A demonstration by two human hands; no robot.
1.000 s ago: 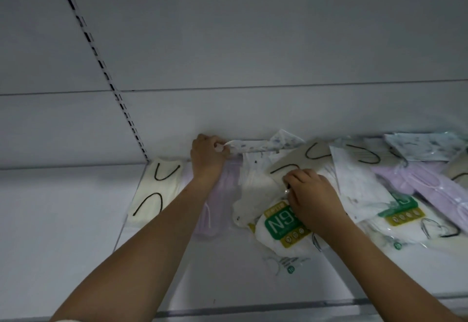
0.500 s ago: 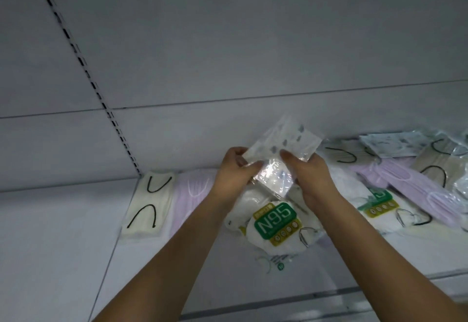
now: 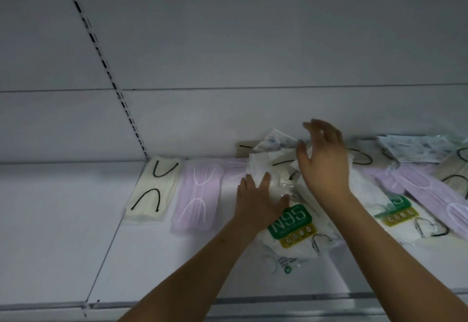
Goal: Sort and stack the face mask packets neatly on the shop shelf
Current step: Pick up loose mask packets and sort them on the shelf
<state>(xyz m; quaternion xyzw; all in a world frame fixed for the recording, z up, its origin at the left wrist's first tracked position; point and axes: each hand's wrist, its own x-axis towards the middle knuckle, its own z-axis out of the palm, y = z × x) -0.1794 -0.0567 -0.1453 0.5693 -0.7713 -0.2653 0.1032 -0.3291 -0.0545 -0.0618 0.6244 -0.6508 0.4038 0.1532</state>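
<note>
A loose heap of face mask packets (image 3: pixel 273 169) lies on the white shelf (image 3: pixel 152 258), against its back panel (image 3: pixel 228 43). The left hand (image 3: pixel 258 200) rests flat on the near left edge of that heap, fingers straight and spread, its thumb over a clear wrapper. The right hand (image 3: pixel 324 162) hovers just above the heap's middle with fingers relaxed and apart, holding nothing; it is blurred, so whether any fingertip grazes a packet is hard to say. Directly below both hands an N95 packet (image 3: pixel 291 225) with a green and yellow label lies partly under the left wrist. Behind the right hand a printed packet (image 3: pixel 276 142) leans on the back panel. To the left of the left hand a lilac mask packet (image 3: pixel 197 195) lies flat, and just beyond it a cream mask packet (image 3: pixel 154 190) with black ear loops, the two side by side. To the right of the right hand sit a second N95 packet (image 3: pixel 397 207), more lilac packets (image 3: pixel 430 192) and a pale printed packet (image 3: pixel 415 148) at the back.
</note>
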